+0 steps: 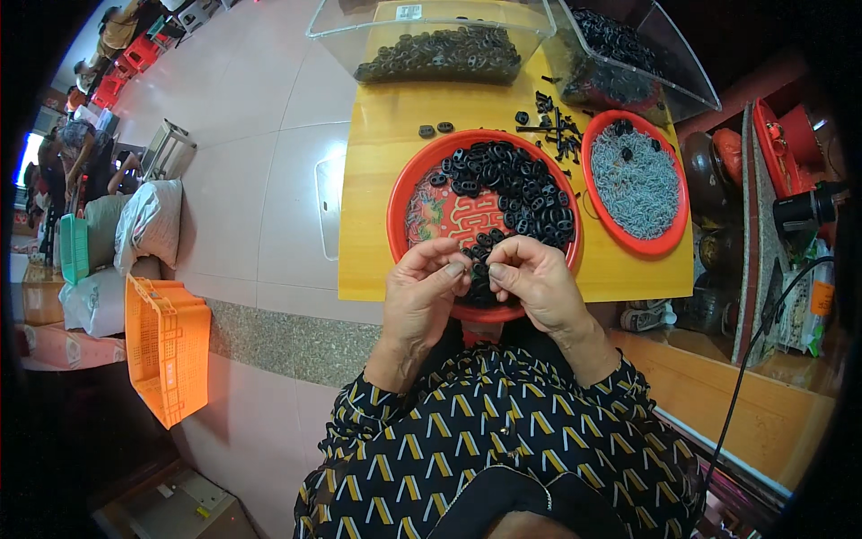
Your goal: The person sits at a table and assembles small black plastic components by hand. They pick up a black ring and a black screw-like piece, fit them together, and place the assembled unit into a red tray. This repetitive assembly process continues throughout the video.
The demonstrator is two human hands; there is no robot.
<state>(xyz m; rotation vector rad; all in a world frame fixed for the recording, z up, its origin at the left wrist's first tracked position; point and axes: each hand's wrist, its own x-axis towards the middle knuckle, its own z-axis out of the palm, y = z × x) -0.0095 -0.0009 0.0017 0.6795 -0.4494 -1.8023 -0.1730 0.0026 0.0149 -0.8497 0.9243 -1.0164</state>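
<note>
Small black two-holed pieces cover much of a round red tray on a yellow counter, beside a second red tray full of small silvery parts; two clear bins behind hold more black pieces. Above the first tray's near side, the left hand and right hand face each other, fingers pinched close; whether they grip a piece cannot be made out.

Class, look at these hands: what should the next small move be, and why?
Probably bring the right hand to the left hand: the fingers look pinched, near each other but apart, above the tray of black pieces. Whether they hold anything is unclear.
</note>
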